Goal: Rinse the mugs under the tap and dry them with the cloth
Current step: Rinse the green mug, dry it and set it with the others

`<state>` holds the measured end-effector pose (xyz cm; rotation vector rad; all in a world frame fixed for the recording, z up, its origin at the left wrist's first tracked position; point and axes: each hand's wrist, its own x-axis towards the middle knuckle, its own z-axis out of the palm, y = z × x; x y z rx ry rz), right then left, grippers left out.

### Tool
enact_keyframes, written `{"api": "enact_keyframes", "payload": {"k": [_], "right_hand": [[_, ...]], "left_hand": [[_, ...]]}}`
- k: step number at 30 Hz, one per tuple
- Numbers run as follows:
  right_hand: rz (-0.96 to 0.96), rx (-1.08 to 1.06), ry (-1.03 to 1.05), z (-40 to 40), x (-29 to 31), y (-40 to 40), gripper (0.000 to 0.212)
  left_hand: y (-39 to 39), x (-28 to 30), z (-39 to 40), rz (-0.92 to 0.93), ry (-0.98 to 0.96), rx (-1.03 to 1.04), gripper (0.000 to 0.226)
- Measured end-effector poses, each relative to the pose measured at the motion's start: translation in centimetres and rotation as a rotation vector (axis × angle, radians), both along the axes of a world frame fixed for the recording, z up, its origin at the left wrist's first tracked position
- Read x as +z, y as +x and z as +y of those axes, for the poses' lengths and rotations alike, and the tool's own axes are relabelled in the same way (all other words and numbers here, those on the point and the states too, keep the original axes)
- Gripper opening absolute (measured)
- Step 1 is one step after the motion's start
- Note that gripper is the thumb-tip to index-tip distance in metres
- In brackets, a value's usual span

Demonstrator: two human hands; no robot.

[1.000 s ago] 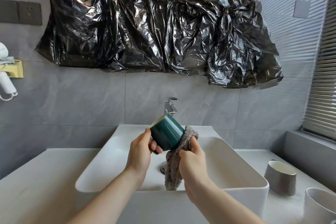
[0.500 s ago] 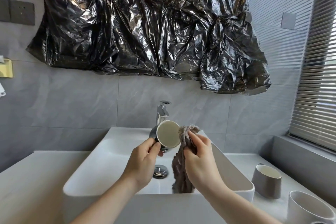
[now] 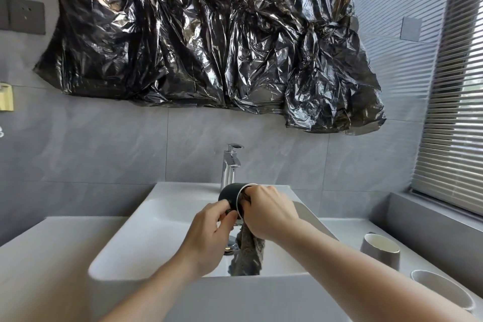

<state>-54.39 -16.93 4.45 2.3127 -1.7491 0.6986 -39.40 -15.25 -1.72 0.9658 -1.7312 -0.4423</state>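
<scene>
The right hand [image 3: 269, 213] has pushed the cloth [image 3: 248, 251] into the mouth of the green mug [image 3: 231, 197], fingers curled round the fabric, where half a second ago it held the cloth just beside the rim. The left hand [image 3: 209, 232] grips the mug from below and to the left, and has turned it so the opening now faces right, towards the cloth. The mug is held on its side over the sink [image 3: 156, 217], just in front of the tap [image 3: 230, 165], which shows no running water. The cloth's tail hangs down into the basin. So rinsing of this mug seems finished and the inside is being dried. A grey mug [image 3: 380, 251] and a white mug [image 3: 441, 289] wait on the counter to the right.
</scene>
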Motion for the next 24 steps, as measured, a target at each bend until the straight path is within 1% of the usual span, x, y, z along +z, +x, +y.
{"api": "enact_keyframes", "payload": {"k": [5, 7, 11, 13, 17, 18, 21, 24], "right_hand": [[0.113, 0.111, 0.127, -0.3, 0.6, 0.1, 0.017], [0.134, 0.159, 0.172, 0.0, 0.8, -0.2, 0.019], [0.107, 0.266, 0.269, 1.1, 1.0, -0.8, 0.035], [0.109, 0.281, 0.328, 1.7, 0.9, -1.3, 0.03], [0.134, 0.284, 0.368, 2.8, 0.5, -2.4, 0.041], [0.148, 0.273, 0.369, 2.9, 0.5, -2.6, 0.039], [0.215, 0.19, 0.369, 2.9, 0.3, -3.1, 0.023], [0.256, 0.105, 0.37, 2.5, 0.2, -3.4, 0.027]], "left_hand": [[0.3, -0.1, -0.5, -0.014, -0.004, 0.058, 0.039], [0.3, -0.1, -0.4, -0.005, -0.022, 0.05, 0.037], [0.2, -0.2, -0.3, -0.013, -0.058, 0.064, 0.029], [0.3, -0.3, -0.5, -0.009, -0.051, 0.085, 0.031], [0.3, -0.4, -0.7, -0.033, -0.02, 0.091, 0.033], [0.2, -0.5, -0.7, -0.048, -0.018, 0.087, 0.034], [0.0, -0.6, -0.6, -0.087, -0.041, 0.096, 0.034], [-0.1, -0.6, -0.6, -0.134, -0.082, 0.114, 0.035]]}}
